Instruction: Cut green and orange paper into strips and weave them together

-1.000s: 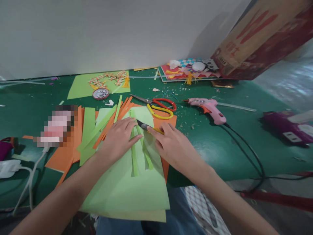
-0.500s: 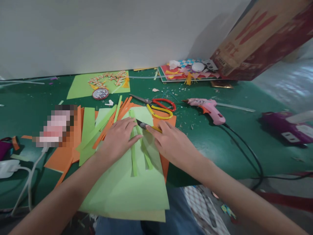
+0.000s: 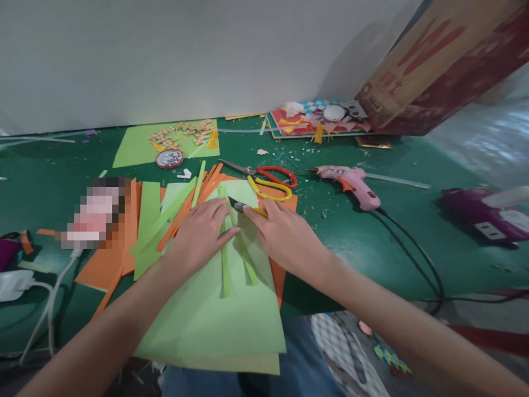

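Note:
A pale green sheet (image 3: 206, 325) lies in front of me, its near edge hanging past the table edge. On it are narrow bright green paper strips (image 3: 225, 275), joined or overlapping near the top. My left hand (image 3: 204, 229) rests flat over the sheet, fingers stretched out, fingertips and thumb against the strips. In my right hand (image 3: 285, 231) is a yellow craft knife (image 3: 238, 205), its dark blade pointing left at the strips, close to my left fingertips. The index finger lies along the knife, and my palm covers much of its handle.
Red-and-yellow-handled scissors (image 3: 273, 179) lie just beyond the sheet. A pink glue gun (image 3: 351, 182) with a trailing cord is to the right, near a purple power strip (image 3: 483, 215). Orange paper (image 3: 107, 262) and a blurred-out phone (image 3: 95, 212) on a cable are left. A paper bag (image 3: 438, 71) leans behind.
My right hand and the craft knife have shifted slightly left and away from me along the strips. My left hand stays almost where it was.

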{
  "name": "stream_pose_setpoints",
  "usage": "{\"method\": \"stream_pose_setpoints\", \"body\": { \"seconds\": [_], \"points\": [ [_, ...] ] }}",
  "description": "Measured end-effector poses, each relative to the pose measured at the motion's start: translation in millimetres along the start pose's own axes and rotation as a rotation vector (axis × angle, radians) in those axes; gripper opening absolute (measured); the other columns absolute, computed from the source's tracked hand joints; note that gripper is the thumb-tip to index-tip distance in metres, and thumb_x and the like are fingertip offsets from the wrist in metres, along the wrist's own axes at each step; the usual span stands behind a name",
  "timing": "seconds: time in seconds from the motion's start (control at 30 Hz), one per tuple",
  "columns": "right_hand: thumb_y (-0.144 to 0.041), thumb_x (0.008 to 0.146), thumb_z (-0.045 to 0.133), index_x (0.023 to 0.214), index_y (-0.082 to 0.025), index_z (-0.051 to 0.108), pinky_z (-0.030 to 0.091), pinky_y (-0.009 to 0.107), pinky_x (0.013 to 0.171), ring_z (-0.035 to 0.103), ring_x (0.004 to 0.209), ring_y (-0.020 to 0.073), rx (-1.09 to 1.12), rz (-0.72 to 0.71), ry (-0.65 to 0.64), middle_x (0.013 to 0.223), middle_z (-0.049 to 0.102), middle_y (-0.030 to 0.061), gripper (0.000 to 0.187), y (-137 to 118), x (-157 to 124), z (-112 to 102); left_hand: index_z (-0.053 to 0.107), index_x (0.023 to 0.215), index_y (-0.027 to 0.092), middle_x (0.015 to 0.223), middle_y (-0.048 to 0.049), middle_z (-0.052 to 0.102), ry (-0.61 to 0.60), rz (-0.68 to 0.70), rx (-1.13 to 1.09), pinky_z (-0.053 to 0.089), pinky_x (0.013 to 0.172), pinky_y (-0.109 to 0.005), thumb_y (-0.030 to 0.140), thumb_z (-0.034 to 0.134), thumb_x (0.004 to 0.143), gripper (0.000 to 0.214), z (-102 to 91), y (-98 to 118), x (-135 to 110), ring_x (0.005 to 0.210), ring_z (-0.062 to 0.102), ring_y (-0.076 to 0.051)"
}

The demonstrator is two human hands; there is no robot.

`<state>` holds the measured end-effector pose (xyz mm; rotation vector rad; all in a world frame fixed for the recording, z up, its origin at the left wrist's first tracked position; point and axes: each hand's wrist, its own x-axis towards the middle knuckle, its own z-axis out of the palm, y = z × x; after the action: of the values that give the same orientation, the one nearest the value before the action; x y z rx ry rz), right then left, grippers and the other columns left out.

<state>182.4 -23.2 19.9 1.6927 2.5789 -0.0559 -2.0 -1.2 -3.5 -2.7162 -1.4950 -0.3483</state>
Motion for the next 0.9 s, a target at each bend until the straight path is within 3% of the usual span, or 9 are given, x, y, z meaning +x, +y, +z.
{"method": "stream_pose_setpoints", "body": {
  "seconds": [0.27,0.47,0.63,0.9],
  "points": [
    [-0.013,0.094,0.037,0.145,-0.015,0.044,0.05,0.036,0.083,0.06,0.104,0.0285,-0.01,0.014,0.043,0.116,0.056,0.0191,0.052,-1,1,4,0.056,0.123,0.011,0.133,-0.0167,0.059,0.017,-0.066,0.028,0.042,0.107,-0.042,0.055,0.041,0.095,0.055,-1.5,0,3,0.129,0.051,-0.029],
    [-0.016,0.095,0.037,0.144,-0.016,0.046,0.05,0.036,0.083,0.061,0.101,0.0279,-0.01,0.007,0.083,0.113,0.057,0.0183,0.05,1,2,8,0.049,0.133,0.014,0.148,-0.0135,0.046,-0.031,-0.038,-0.02,0.029,0.117,-0.045,0.048,0.05,0.094,0.052,2.0,-8,18,0.141,0.036,-0.027],
    [-0.015,0.094,0.038,0.143,-0.015,0.046,0.05,0.037,0.083,0.06,0.102,0.029,-0.009,-0.004,0.081,0.114,0.057,0.019,0.05,1,2,9,0.05,0.13,0.012,0.147,-0.0163,0.046,-0.105,-0.088,-0.062,0.029,0.116,-0.045,0.046,0.053,0.092,0.052,0.9,-9,20,0.137,0.042,-0.028],
    [-0.011,0.095,0.032,0.146,-0.012,0.042,0.047,0.038,0.09,0.057,0.11,0.0311,0.001,0.012,0.043,0.118,0.055,0.0222,0.052,-2,7,6,0.053,0.126,0.013,0.146,-0.0168,0.047,-0.088,-0.066,-0.033,0.031,0.114,-0.047,0.043,0.051,0.092,0.046,2.4,-7,17,0.136,0.043,-0.03]
  ]
}}
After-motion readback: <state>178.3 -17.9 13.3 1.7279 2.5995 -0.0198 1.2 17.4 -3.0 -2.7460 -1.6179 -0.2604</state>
